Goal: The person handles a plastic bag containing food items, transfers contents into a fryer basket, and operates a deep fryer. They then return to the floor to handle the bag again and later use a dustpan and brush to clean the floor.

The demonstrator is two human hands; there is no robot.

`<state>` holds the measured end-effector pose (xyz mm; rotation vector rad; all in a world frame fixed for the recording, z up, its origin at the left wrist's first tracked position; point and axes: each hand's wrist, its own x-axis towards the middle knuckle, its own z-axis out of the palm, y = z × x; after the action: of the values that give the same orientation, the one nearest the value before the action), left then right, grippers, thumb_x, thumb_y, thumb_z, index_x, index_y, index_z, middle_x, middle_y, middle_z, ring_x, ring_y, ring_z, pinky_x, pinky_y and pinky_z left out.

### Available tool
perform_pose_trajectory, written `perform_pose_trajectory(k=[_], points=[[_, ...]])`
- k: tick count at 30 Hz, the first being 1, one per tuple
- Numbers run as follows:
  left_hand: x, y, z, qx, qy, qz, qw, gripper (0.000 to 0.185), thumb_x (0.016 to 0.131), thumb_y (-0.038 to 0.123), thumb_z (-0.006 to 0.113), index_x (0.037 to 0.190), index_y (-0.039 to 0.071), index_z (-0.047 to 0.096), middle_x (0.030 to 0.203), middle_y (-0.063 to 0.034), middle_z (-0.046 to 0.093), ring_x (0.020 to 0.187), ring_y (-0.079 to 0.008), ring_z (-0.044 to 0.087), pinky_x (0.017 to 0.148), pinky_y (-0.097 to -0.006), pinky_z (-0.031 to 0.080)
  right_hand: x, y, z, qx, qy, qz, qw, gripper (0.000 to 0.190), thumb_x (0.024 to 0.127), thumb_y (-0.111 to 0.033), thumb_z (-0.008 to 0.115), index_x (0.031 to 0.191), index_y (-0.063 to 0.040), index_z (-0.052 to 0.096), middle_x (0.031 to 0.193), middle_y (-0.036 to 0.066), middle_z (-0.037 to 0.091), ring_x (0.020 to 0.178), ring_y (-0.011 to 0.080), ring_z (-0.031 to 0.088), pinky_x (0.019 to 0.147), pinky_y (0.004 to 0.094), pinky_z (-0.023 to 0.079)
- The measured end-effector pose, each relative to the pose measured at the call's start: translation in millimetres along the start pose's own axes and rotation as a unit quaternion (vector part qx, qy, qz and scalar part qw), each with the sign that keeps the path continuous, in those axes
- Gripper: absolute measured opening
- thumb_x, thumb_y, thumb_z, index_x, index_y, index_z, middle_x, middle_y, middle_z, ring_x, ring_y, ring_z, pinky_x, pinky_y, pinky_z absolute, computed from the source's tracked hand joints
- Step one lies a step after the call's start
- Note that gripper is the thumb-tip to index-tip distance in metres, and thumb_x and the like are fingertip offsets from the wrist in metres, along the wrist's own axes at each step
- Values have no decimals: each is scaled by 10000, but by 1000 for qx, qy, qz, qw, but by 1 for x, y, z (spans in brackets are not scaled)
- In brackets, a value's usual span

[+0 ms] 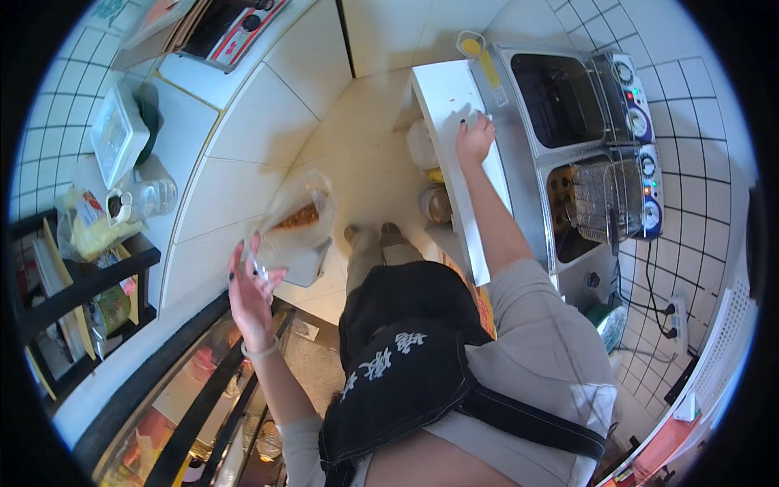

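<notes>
My left hand [252, 298] is raised on the left, a bracelet on its wrist. Clear plastic is bunched between its thumb and fingers, and some fingers stick out. From there a clear plastic bag [296, 217] stretches away above the floor, with reddish-brown crumbly contents in its lower part. My right hand [476, 141] is over the white countertop [447, 91], by its edge along the fryer. Its fingers are curled, and whether they pinch anything is hidden.
A two-tank electric deep fryer [563, 100] stands right, a wire fry basket [599, 195] over its nearer tank. On the left counter are a clear plastic jug [149, 198] and a white-rimmed tub [117, 137]. A grey bin [304, 268] stands below the bag. Black rack bars [195, 414] run lower left.
</notes>
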<state>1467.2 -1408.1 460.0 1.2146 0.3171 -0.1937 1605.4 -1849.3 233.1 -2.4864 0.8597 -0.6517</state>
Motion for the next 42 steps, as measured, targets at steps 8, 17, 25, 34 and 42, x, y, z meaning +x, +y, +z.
perform_pose_trajectory(k=[8, 17, 25, 34, 42], points=[[-71, -90, -62, -47, 170, -57, 983, 595, 969, 437, 393, 1420, 63, 292, 1457, -195, 362, 856, -296, 661, 741, -342, 528, 20, 53, 55, -65, -9, 29, 997, 352, 872, -47, 515, 1218, 17, 512, 1240, 203, 499, 1154, 346, 440, 975, 413, 394], [-58, -169, -56, -40, 191, -152, 969, 560, 963, 398, 419, 1413, 88, 297, 1452, -165, 379, 858, -285, 650, 727, -324, 531, 52, 23, 95, -22, 84, 17, 996, 397, 799, -11, 559, 1196, 1, 569, 1226, 203, 537, 1122, 374, 454, 982, 420, 371], [15, -220, 1, -27, 72, -178, 981, 509, 967, 310, 448, 1394, 82, 288, 1434, -153, 411, 896, -316, 664, 774, -358, 540, 62, 35, 92, 46, 1, -106, 993, 380, 750, 17, 582, 1121, -44, 634, 1179, 131, 576, 1113, 341, 444, 990, 391, 362], [169, -240, 128, -65, -114, -182, 974, 555, 974, 312, 457, 1421, 68, 235, 1446, -89, 408, 886, -309, 673, 801, -362, 526, 35, 26, 90, 136, -36, -163, 977, 461, 725, 128, 470, 1099, -70, 655, 1115, 117, 622, 1037, 313, 537, 932, 378, 416], [230, -214, 182, -35, -161, -141, 976, 571, 978, 416, 371, 1432, 98, 237, 1479, -119, 347, 940, -317, 645, 843, -370, 497, -36, -24, 69, 239, -159, -111, 951, 414, 716, 127, 512, 1034, -77, 679, 1047, 108, 649, 985, 295, 564, 892, 373, 450]])
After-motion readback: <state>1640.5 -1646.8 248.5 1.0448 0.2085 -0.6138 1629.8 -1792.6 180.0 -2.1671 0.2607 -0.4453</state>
